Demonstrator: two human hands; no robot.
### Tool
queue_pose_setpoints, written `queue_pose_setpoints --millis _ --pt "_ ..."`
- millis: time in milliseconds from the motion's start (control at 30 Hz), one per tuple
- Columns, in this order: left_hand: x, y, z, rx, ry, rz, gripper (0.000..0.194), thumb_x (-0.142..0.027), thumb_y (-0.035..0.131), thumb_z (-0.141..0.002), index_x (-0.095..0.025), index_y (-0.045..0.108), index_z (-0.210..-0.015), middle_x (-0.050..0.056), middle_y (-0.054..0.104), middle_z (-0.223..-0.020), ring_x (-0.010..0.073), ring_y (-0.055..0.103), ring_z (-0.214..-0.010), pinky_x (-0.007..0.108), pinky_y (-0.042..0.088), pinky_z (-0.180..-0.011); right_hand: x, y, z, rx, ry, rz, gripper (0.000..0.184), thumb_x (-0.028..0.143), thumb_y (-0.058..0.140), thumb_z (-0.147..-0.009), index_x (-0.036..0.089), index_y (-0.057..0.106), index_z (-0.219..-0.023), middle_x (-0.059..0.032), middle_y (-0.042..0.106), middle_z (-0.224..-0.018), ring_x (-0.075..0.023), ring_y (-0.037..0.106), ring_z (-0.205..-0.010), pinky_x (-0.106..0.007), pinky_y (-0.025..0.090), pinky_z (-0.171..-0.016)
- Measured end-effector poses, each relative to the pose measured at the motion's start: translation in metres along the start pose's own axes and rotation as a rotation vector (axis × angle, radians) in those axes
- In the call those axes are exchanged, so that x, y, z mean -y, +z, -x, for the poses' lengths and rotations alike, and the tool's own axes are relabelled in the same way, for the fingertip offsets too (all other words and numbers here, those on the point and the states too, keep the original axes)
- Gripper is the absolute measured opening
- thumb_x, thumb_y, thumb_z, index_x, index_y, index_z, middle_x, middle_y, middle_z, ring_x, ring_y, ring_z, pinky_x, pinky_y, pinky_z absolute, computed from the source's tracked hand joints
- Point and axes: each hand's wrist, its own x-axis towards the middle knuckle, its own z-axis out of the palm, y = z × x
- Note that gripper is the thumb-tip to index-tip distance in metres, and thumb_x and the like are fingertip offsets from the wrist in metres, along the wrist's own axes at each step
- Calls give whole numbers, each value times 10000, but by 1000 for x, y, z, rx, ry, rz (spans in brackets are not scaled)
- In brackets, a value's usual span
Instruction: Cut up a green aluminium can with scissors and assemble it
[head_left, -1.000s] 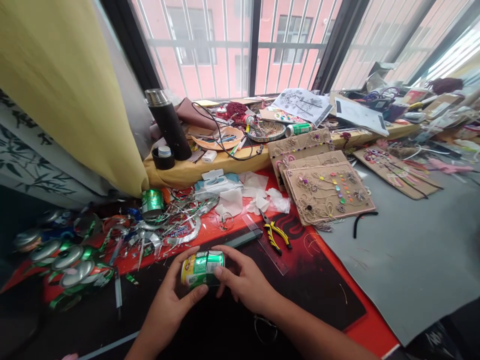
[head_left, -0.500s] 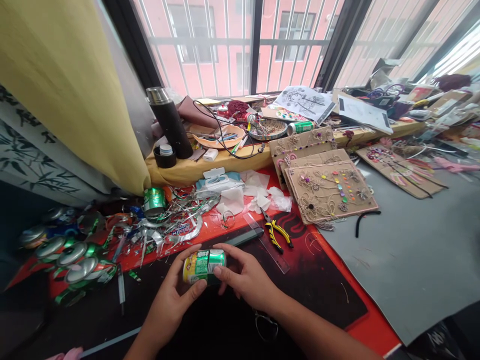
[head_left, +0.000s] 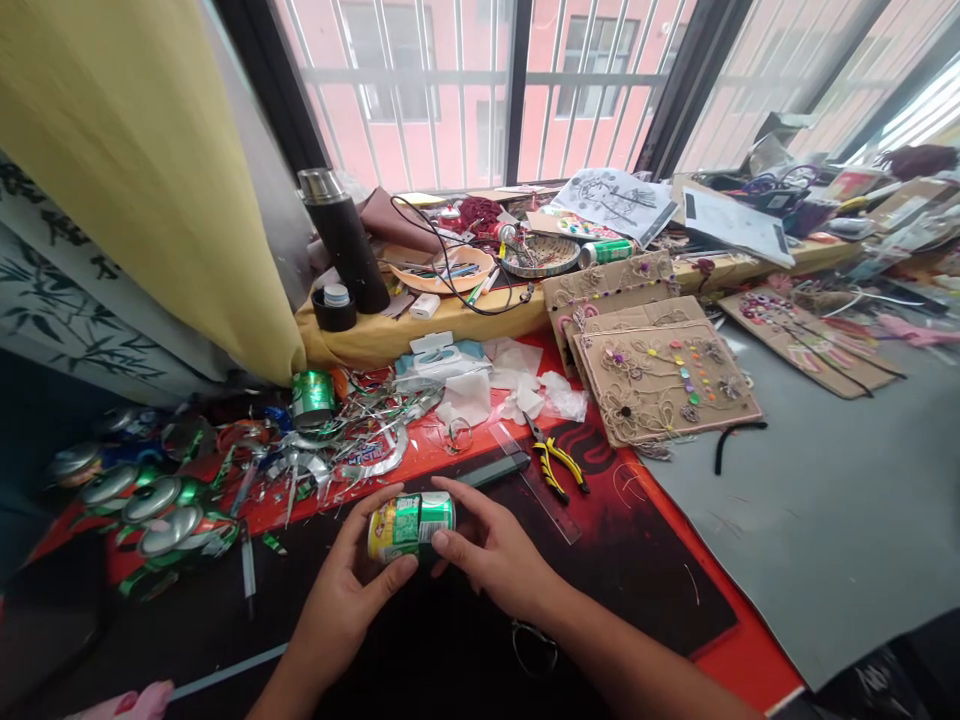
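Both hands hold a small green and yellow can (head_left: pixel 411 526) sideways, low in the middle of the view. My left hand (head_left: pixel 346 580) grips its yellow end, thumb below and fingers behind. On the green end my right hand (head_left: pixel 495 555) is closed, its thumb pressing near the barcode. A dark line runs round the can's middle; whether it is a cut or a gap I cannot tell. Beyond the hands lie yellow-and-black pliers (head_left: pixel 556 460), a clear ruler (head_left: pixel 536 488) and a dark grey bar-shaped tool (head_left: pixel 491 470).
Cut can pieces (head_left: pixel 169 525) and metal strips (head_left: pixel 352 430) spread at the left, beside a green can (head_left: pixel 313 397). Wipes (head_left: pixel 442 362) and crumpled tissues (head_left: pixel 562 397) lie behind. Decorated cardboard panels (head_left: pixel 660 375) stand at the right. A black flask (head_left: pixel 345 245) is on the sill.
The can and both hands keep nearly the same pose, with only a tiny turn of the can. The whole view has shifted slightly. More of the pink object at lower left shows.
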Motion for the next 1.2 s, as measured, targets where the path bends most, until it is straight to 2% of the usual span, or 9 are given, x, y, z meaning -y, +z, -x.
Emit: queue_pose_setpoints --millis 133,367,533,733,900,1067,1200 --pt "2 -1 0 31 6 -29 713 -507 904 -793 -278 629 -1411 95 744 -1354 334 757 -1161 427 621 -1006 -3 1 -1 14 -4 -53 819 642 814 -893 245 565 -1564 -62 748 -1022 -144 715 -654 -144 400 -380" --pt "0 2 4 23 27 -26 728 -529 871 -823 -287 602 -1455 106 696 -1467 362 711 -1283 448 600 -1065 0 0 -2 8 25 -28 792 579 845 -880 221 595 -1541 -13 718 -848 -134 681 -612 -140 390 -380" --pt "6 -1 3 53 52 -32 658 -504 835 -879 -277 615 -1456 121 684 -1491 357 702 -1307 432 589 -1084 6 -2 1 3 7 25 749 491 873 -874 213 626 -1524 16 667 -754 -125 652 -605 -146 397 -415" --pt "12 -8 -1 67 73 -5 722 -435 887 -842 -296 577 -1478 104 687 -1480 330 715 -1279 394 594 -1062 5 -2 2 48 -32 -21 727 529 856 -885 252 621 -1514 -24 711 -909 -131 683 -639 -148 414 -415" --pt "6 -8 0 161 71 -19 662 -397 915 -815 -278 614 -1392 113 723 -1408 326 759 -1173 383 631 -979 0 -1 0 56 -55 -126 669 638 792 -914 250 642 -1439 -81 709 -1159 -131 742 -643 -139 414 -388" --pt "4 -2 3 158 88 2 641 -394 896 -835 -265 617 -1398 123 725 -1364 340 748 -1179 391 637 -962 -2 0 -1 48 -57 -151 617 630 781 -930 237 650 -1386 -67 710 -1118 -116 732 -607 -127 410 -369" --pt "6 0 4 158 86 -13 622 -403 870 -865 -268 614 -1416 127 694 -1428 349 707 -1266 393 619 -1007 0 0 -1 43 -49 -129 641 638 795 -913 233 665 -1393 -64 727 -1080 -122 726 -612 -130 411 -368"
